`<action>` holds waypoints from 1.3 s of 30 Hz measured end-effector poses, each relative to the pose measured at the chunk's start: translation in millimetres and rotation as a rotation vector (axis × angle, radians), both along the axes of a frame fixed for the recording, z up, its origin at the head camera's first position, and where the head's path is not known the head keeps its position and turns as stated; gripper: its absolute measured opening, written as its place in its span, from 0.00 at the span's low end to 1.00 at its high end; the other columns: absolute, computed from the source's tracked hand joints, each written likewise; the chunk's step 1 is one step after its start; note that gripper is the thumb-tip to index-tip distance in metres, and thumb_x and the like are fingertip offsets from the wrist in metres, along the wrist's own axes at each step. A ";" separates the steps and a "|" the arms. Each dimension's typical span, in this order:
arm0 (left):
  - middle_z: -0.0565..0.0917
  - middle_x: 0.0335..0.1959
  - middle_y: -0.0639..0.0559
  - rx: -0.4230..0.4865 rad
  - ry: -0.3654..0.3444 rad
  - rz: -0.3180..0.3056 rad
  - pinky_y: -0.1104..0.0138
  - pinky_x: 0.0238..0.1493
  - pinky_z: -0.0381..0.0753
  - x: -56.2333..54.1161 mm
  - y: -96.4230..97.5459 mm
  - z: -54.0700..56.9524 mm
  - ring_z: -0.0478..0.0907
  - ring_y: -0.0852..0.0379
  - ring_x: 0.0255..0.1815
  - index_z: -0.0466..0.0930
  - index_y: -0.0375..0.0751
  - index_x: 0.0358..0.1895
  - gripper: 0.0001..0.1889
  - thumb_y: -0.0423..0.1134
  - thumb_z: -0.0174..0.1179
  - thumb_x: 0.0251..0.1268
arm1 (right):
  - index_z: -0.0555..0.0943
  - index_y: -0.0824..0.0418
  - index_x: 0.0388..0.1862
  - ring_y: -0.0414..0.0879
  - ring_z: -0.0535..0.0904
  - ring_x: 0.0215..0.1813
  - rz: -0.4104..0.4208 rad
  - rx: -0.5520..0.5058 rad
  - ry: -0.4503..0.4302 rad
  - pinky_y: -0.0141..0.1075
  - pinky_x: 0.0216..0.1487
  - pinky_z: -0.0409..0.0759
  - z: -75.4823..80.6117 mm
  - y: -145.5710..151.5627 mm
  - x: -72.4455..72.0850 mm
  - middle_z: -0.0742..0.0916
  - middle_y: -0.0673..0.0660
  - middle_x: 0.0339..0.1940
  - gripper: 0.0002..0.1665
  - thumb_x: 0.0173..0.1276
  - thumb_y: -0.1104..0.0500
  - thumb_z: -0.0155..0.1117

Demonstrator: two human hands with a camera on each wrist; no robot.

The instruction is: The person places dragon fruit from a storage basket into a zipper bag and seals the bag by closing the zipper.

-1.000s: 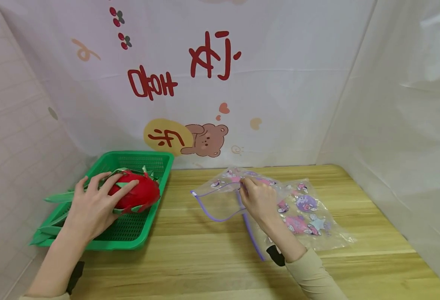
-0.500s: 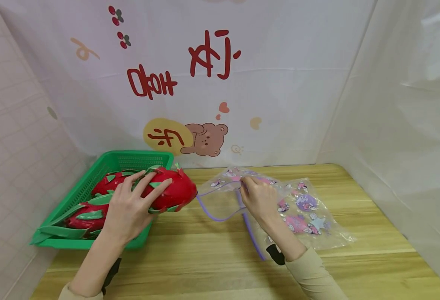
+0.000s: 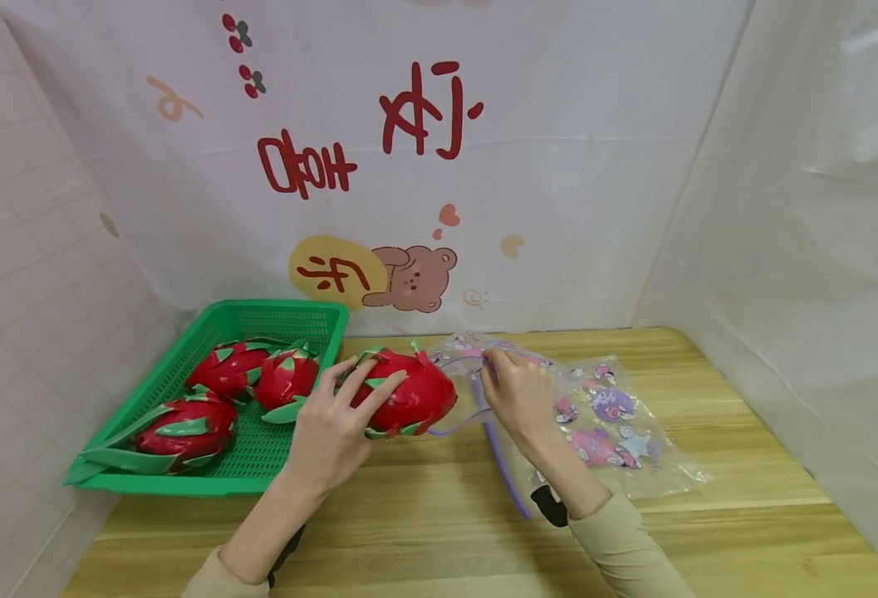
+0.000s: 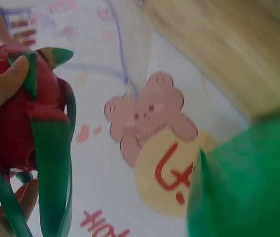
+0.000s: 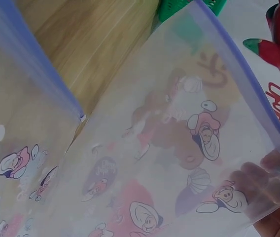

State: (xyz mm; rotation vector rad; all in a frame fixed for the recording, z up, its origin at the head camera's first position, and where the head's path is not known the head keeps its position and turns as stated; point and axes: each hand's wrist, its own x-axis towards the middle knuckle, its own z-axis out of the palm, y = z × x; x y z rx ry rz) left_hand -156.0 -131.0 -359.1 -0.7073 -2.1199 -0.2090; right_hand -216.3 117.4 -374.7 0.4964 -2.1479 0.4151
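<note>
My left hand (image 3: 337, 428) grips a red dragon fruit (image 3: 416, 394) with green leafy scales, held in the air just in front of the bag's mouth. In the left wrist view the fingers wrap the dragon fruit (image 4: 21, 108) from both sides. With my right hand (image 3: 517, 394) I pinch the rim of a clear zip bag (image 3: 461, 347) that has a purple edge and pink cartoon prints, keeping its mouth apart. The right wrist view shows fingers (image 5: 273, 182) behind the clear film of the bag (image 5: 150, 128). Part of the bag's opening is hidden behind the fruit.
A green plastic basket (image 3: 289, 307) on the left holds three more dragon fruits, one of them (image 3: 184, 428) near its front. Under the raised bag and to its right, another printed clear bag (image 3: 610, 440) lies flat on the wooden table (image 3: 424, 531). A printed white sheet hangs behind.
My left hand has lifted the dragon fruit out of the basket and carried it right to the bag's mouth, uncovering the other fruits. The right hand has stayed in place.
</note>
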 end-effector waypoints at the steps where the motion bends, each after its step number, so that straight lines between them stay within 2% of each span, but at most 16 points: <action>1: 0.80 0.52 0.40 0.008 -0.004 -0.002 0.50 0.37 0.85 -0.3 3.4 -3.0 0.75 0.38 0.53 0.77 0.53 0.56 0.45 0.44 0.83 0.19 | 0.84 0.63 0.28 0.34 0.59 0.10 0.003 -0.001 0.005 0.21 0.11 0.53 0.0 -0.1 0.1 0.85 0.53 0.16 0.04 0.54 0.68 0.63; 9: 0.80 0.55 0.41 0.087 -0.029 -0.007 0.53 0.34 0.86 -5.1 25.2 -22.5 0.74 0.40 0.52 0.76 0.55 0.57 0.44 0.41 0.82 0.22 | 0.85 0.63 0.29 0.36 0.64 0.11 0.007 -0.021 0.026 0.22 0.12 0.60 0.3 -1.9 1.6 0.87 0.55 0.20 0.05 0.54 0.68 0.63; 14: 0.80 0.54 0.41 0.084 -0.017 0.004 0.55 0.31 0.86 -9.4 32.7 -31.9 0.74 0.41 0.49 0.76 0.55 0.58 0.43 0.38 0.80 0.23 | 0.85 0.63 0.31 0.41 0.73 0.13 0.012 -0.036 0.024 0.29 0.13 0.70 2.6 -3.8 4.0 0.89 0.56 0.24 0.06 0.54 0.67 0.63; 22: 0.80 0.54 0.40 0.076 -0.015 0.033 0.57 0.28 0.85 -15.6 40.2 -41.0 0.74 0.42 0.47 0.76 0.55 0.58 0.42 0.38 0.78 0.25 | 0.85 0.63 0.29 0.48 0.83 0.20 0.035 -0.070 0.026 0.36 0.19 0.79 5.8 -6.7 5.6 0.89 0.57 0.26 0.04 0.54 0.67 0.64; 27: 0.79 0.54 0.41 0.026 -0.021 0.065 0.59 0.26 0.85 -17.3 45.1 -47.3 0.75 0.44 0.45 0.74 0.56 0.60 0.44 0.39 0.78 0.26 | 0.85 0.63 0.29 0.50 0.84 0.22 0.032 -0.089 0.011 0.39 0.21 0.80 6.9 -8.0 4.1 0.89 0.57 0.26 0.04 0.54 0.67 0.64; 32: 0.79 0.54 0.42 -0.017 -0.022 0.060 0.60 0.27 0.85 -18.4 50.3 -53.1 0.75 0.43 0.45 0.73 0.56 0.62 0.47 0.44 0.81 0.24 | 0.85 0.63 0.30 0.50 0.85 0.23 0.014 -0.104 -0.026 0.39 0.21 0.81 10.6 -9.5 3.5 0.89 0.58 0.26 0.04 0.55 0.66 0.64; 35: 0.79 0.53 0.42 -0.021 -0.025 0.064 0.59 0.27 0.85 -19.0 52.5 -56.0 0.76 0.42 0.46 0.73 0.56 0.62 0.48 0.47 0.82 0.23 | 0.85 0.62 0.30 0.51 0.85 0.24 0.005 -0.106 -0.033 0.39 0.21 0.81 12.3 -10.1 3.7 0.89 0.58 0.27 0.05 0.56 0.65 0.64; 39: 0.80 0.52 0.41 -0.017 -0.050 0.101 0.60 0.24 0.84 -19.2 54.0 -57.9 0.76 0.43 0.44 0.72 0.55 0.63 0.50 0.50 0.82 0.22 | 0.85 0.63 0.30 0.51 0.85 0.25 0.028 -0.108 -0.024 0.38 0.22 0.81 9.9 -9.5 4.2 0.89 0.58 0.28 0.04 0.55 0.66 0.65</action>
